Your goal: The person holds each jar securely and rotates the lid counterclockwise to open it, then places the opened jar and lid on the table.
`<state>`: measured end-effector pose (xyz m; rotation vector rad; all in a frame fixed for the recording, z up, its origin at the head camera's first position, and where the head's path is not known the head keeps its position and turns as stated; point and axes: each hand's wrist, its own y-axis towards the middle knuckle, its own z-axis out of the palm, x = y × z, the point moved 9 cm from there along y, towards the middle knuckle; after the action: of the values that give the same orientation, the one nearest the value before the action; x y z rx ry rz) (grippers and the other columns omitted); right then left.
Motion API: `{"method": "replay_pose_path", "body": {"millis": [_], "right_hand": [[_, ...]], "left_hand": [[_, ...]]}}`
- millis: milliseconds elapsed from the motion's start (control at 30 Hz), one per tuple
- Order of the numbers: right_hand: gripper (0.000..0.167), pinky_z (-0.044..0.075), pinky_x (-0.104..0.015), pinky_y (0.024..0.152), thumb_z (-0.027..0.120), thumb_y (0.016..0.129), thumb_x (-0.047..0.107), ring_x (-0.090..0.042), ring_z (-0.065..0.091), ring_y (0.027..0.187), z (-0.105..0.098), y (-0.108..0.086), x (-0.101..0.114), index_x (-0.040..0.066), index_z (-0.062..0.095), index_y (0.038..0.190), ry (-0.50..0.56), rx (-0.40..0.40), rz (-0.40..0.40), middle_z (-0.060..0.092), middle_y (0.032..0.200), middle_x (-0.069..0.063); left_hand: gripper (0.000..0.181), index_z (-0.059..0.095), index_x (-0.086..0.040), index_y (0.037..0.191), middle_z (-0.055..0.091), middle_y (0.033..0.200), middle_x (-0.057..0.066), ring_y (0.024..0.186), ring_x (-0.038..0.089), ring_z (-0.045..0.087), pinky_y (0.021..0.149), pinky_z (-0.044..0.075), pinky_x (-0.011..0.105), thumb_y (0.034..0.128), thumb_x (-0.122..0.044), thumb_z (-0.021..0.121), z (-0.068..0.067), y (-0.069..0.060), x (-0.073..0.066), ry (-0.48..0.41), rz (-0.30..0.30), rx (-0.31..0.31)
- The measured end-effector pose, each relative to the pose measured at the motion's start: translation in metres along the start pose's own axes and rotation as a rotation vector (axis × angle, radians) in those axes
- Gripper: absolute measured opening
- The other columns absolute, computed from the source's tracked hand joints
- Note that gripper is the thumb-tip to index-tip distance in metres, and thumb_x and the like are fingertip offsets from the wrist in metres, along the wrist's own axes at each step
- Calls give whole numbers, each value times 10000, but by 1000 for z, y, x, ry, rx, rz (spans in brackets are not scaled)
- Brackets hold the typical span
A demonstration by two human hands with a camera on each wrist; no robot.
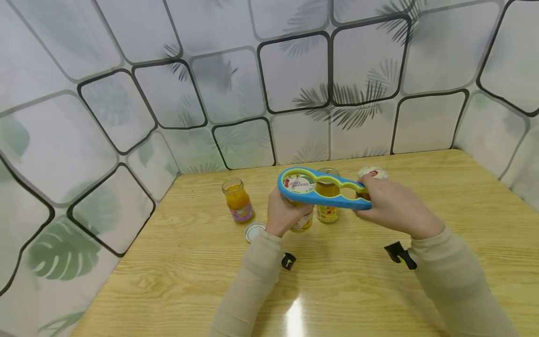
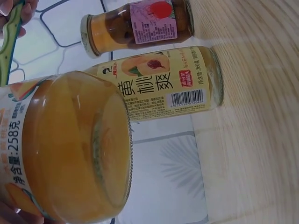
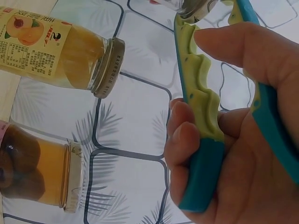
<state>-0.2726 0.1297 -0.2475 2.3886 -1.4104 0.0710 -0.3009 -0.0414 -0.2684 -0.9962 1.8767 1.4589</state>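
My left hand (image 1: 286, 213) grips a glass jar of yellow fruit (image 2: 84, 154), whose printed lid (image 1: 298, 183) faces up. Around that lid lies the widest opening of a blue and yellow-green jar opener (image 1: 328, 201). My right hand (image 1: 396, 203) holds the opener by its handle end. In the right wrist view, the fingers curl round one handle (image 3: 201, 172) and the thumb lies near the other. Whether the opener's teeth bite on the lid cannot be told. Just behind stands a yellow-peach jar (image 2: 163, 84), capped with a metal lid (image 3: 110, 67).
An opened jar of orange fruit (image 1: 240, 203) stands at the left, with a loose lid (image 1: 254, 231) on the wooden table (image 1: 168, 281) near it. A jar of dark fruit (image 2: 149, 23) with a white and red lid (image 1: 373, 173) stands behind my right hand. Patterned wall panels (image 1: 294, 135) border the table.
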Motion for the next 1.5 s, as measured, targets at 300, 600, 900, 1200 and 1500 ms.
{"method": "replay_pose_path", "body": {"millis": [300,600,900,1200,1500], "right_hand": [[277,284,-262,464,642,750,159,-125,351,521,1,0,0,23,462,911,10,6,7,380,620,9],[258,294,-262,472,647,753,151,-123,361,530,1,-1,0,22,469,889,16,25,7,393,623,11],[243,291,-260,467,639,751,140,-122,359,526,1,-1,1,31,464,880,12,23,11,390,619,11],[216,270,-251,449,649,732,132,-119,347,502,2,1,0,60,462,812,-29,12,5,375,589,16],[215,285,-253,440,645,724,130,-121,356,501,0,0,3,77,447,787,-46,-11,0,388,594,19]], "left_hand": [[486,541,17,1076,615,968,117,884,184,577,780,465,278,623,-10,715,1,0,0,27,11,-3],[535,548,-38,1101,617,983,73,886,152,573,782,465,272,611,-92,756,3,3,18,42,26,-4],[548,541,-34,1122,612,1008,85,907,177,569,792,455,261,621,-77,758,4,4,21,66,-29,10],[539,543,-26,1117,611,1006,86,906,176,569,790,455,254,624,-83,753,4,5,24,103,-62,11],[550,544,-41,1119,615,992,65,897,148,571,783,458,244,611,-101,747,2,5,22,114,-25,-16]]}}
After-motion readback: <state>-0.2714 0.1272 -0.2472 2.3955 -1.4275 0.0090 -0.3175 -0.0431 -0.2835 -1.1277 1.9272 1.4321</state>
